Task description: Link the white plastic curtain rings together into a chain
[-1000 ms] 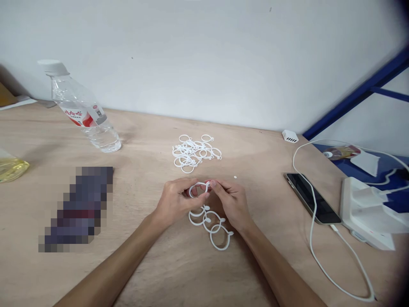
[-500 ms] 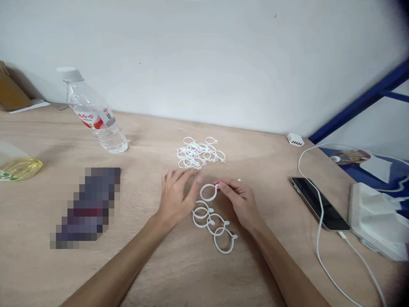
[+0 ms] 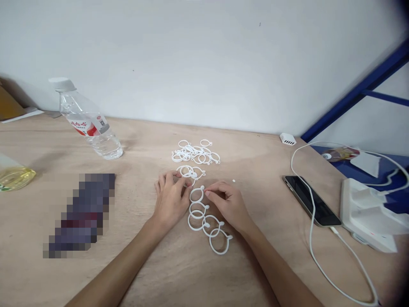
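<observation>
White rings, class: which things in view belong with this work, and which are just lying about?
Work in hand:
- far ring pile
- near ring row
- rings by left hand

Probably lying about:
- clear bottle
- phone
- power strip
- pixelated dark item

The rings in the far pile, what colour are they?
The rings are white, best seen in the head view.

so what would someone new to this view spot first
Probably the pile of white rings in the middle and the trail of rings nearer the camera, with the left hand and right hand on either side. Next, perhaps, the dark pixelated patch at left and the clear bottle standing behind it.
</observation>
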Action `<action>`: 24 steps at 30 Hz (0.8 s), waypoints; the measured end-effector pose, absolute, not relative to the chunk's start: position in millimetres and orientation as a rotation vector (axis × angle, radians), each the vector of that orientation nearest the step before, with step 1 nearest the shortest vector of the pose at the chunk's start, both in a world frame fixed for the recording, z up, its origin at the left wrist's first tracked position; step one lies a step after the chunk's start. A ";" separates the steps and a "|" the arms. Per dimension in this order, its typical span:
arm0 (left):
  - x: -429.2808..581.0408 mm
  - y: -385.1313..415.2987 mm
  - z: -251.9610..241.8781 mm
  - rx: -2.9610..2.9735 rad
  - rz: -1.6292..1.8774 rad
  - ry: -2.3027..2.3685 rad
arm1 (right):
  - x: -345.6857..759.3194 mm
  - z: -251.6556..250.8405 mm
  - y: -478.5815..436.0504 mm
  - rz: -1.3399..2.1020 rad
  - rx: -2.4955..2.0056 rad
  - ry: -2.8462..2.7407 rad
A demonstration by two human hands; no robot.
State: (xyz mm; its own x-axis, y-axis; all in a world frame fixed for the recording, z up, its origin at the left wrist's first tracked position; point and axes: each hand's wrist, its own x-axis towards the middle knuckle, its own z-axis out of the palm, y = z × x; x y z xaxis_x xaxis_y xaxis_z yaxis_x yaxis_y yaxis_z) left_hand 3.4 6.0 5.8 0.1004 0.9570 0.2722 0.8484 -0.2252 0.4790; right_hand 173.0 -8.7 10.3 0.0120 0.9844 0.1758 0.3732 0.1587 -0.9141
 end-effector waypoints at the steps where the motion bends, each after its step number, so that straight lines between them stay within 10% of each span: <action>1: 3.2 6.5 5.5 2.175 0.809 1.786 | 172.5 9.4 -8.6 0.816 -1.382 -1.522; 24: -0.2 9.7 11.1 1.631 1.134 1.380 | 164.0 9.5 -9.4 0.500 -1.467 -2.030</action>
State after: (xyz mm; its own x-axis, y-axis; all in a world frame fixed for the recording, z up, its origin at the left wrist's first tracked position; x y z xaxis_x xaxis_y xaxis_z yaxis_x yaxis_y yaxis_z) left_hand -0.2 9.7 11.1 0.0460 0.9834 0.1757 0.3628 -0.1803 0.9142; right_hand 164.0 -9.4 9.5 -0.2279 0.9450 0.2345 0.7283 0.3253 -0.6032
